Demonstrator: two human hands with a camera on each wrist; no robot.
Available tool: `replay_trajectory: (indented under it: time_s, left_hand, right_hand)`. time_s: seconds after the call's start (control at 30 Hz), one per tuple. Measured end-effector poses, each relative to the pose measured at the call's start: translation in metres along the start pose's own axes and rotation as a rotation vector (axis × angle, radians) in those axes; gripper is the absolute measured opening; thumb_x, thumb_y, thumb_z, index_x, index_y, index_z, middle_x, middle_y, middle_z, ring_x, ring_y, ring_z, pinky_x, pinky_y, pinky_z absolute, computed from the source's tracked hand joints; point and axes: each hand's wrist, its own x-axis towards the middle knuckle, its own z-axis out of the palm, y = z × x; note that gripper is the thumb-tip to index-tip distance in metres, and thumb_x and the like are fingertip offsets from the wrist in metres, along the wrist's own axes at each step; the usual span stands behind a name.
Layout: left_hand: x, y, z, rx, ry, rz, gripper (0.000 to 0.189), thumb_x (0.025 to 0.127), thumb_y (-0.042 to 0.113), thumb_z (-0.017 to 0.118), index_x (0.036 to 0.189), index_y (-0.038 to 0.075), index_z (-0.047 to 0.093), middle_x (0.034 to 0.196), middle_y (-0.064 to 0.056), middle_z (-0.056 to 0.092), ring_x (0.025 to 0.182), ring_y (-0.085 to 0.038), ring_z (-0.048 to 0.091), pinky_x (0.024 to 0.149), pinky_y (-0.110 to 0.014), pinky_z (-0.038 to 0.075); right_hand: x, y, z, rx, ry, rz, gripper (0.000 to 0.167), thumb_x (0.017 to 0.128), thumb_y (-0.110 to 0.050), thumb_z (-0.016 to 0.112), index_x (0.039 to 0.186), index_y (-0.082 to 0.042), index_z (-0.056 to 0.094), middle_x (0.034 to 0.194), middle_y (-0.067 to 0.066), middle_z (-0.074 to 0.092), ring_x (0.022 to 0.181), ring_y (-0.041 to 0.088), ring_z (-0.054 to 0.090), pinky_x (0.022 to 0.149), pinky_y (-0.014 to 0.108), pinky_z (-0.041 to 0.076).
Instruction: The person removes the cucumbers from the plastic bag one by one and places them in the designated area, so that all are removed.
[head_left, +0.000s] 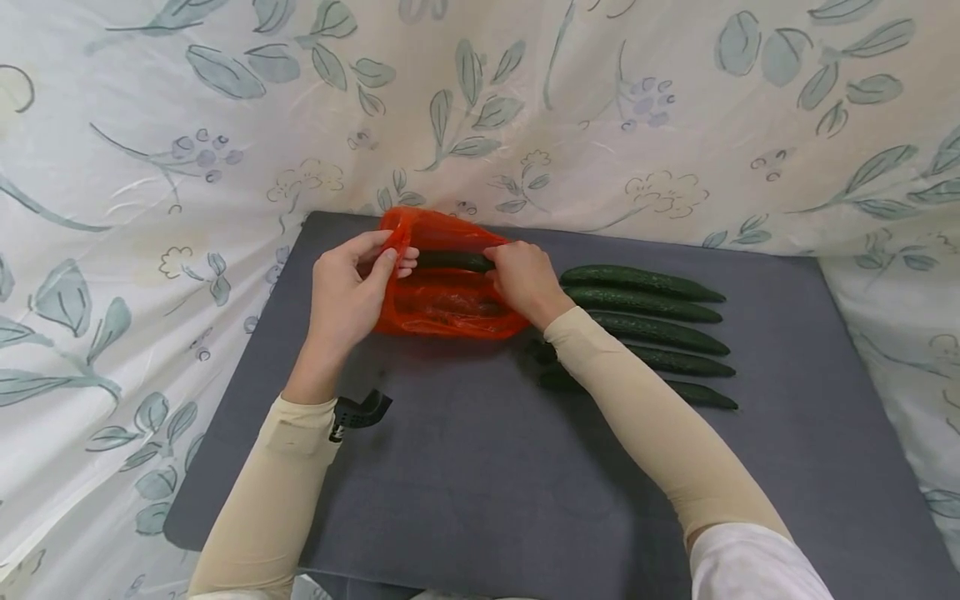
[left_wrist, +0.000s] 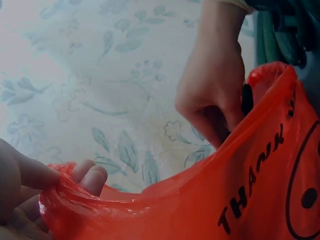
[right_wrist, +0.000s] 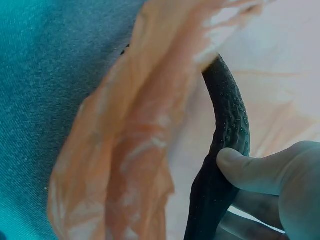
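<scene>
A red plastic bag lies with its mouth spread at the far left part of the table; black lettering shows on it in the left wrist view. My left hand pinches the bag's rim between thumb and fingers. At the bag's mouth, my right hand grips a dark green cucumber, its thumb pressed on the bumpy skin. Part of this cucumber is inside the bag. Several more cucumbers lie side by side right of the bag, some partly hidden under the right forearm.
The dark grey table carries everything. Behind and beside it hangs a white cloth with a leaf and flower print. A black strap-like piece sticks out from the left wrist.
</scene>
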Motion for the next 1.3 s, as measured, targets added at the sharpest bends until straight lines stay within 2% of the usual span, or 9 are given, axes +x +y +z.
replay_trajectory:
  time_s: [0.23,0.37,0.6,0.77,0.83,1.13,1.3]
  left_hand:
    - [-0.002,0.000,0.001,0.054,0.004,-0.009,0.027,0.108,0.008,0.066,0.132,-0.003,0.075,0.108,-0.011,0.081,0.092,-0.020,0.079,0.094,-0.029,0.062]
    - [-0.001,0.000,0.001,0.034,0.008,-0.014,0.027,0.108,0.007,0.066,0.132,-0.003,0.074,0.109,-0.011,0.081,0.092,-0.021,0.080,0.093,-0.029,0.062]
    - [-0.001,0.000,0.001,0.012,0.008,-0.024,0.028,0.108,0.006,0.066,0.134,-0.004,0.073,0.109,-0.013,0.081,0.091,-0.021,0.080,0.092,-0.027,0.062]
    - [-0.001,0.000,0.000,0.020,0.012,-0.019,0.027,0.108,0.006,0.066,0.132,-0.004,0.074,0.108,-0.012,0.081,0.092,-0.022,0.080,0.092,-0.027,0.062]
    - [-0.001,0.000,0.000,0.020,0.014,-0.018,0.028,0.108,0.006,0.066,0.132,-0.004,0.074,0.109,-0.012,0.081,0.092,-0.022,0.080,0.092,-0.027,0.062]
    - [-0.002,0.001,0.000,0.030,0.005,-0.030,0.030,0.108,0.008,0.066,0.135,-0.003,0.072,0.111,-0.012,0.081,0.093,-0.023,0.080,0.094,-0.029,0.062]
    - [0.000,0.002,0.000,0.032,0.013,-0.024,0.028,0.108,0.008,0.066,0.133,-0.003,0.074,0.109,-0.012,0.081,0.092,-0.024,0.080,0.094,-0.029,0.062]
  right_hand:
    - [-0.009,0.000,-0.010,0.026,0.019,-0.029,0.038,0.101,-0.010,0.077,0.139,-0.007,0.075,0.120,0.014,0.079,0.098,0.034,0.076,0.090,0.052,0.064]
    - [-0.017,0.004,-0.015,0.037,0.023,-0.027,0.040,0.102,-0.011,0.077,0.142,-0.007,0.073,0.123,0.015,0.078,0.100,0.033,0.076,0.092,0.050,0.064]
    - [-0.033,0.013,-0.023,0.076,0.043,-0.053,0.041,0.103,-0.010,0.076,0.143,-0.005,0.071,0.128,0.016,0.076,0.097,0.033,0.075,0.086,0.047,0.064]
    - [-0.044,0.021,-0.030,0.089,0.065,-0.070,0.041,0.102,-0.011,0.078,0.142,-0.005,0.072,0.131,0.015,0.075,0.104,0.033,0.076,0.094,0.049,0.063]
    - [-0.049,0.024,-0.033,0.100,0.072,-0.075,0.041,0.101,-0.011,0.079,0.141,-0.005,0.073,0.132,0.015,0.075,0.104,0.033,0.076,0.093,0.049,0.063]
    - [-0.072,0.040,-0.042,0.154,0.127,-0.089,0.041,0.100,-0.012,0.081,0.140,-0.008,0.074,0.128,0.013,0.077,0.092,0.028,0.075,0.077,0.043,0.063]
    - [-0.083,0.047,-0.050,0.161,0.161,-0.109,0.041,0.099,-0.010,0.082,0.139,-0.007,0.075,0.126,0.012,0.077,0.079,0.022,0.073,0.066,0.040,0.060]
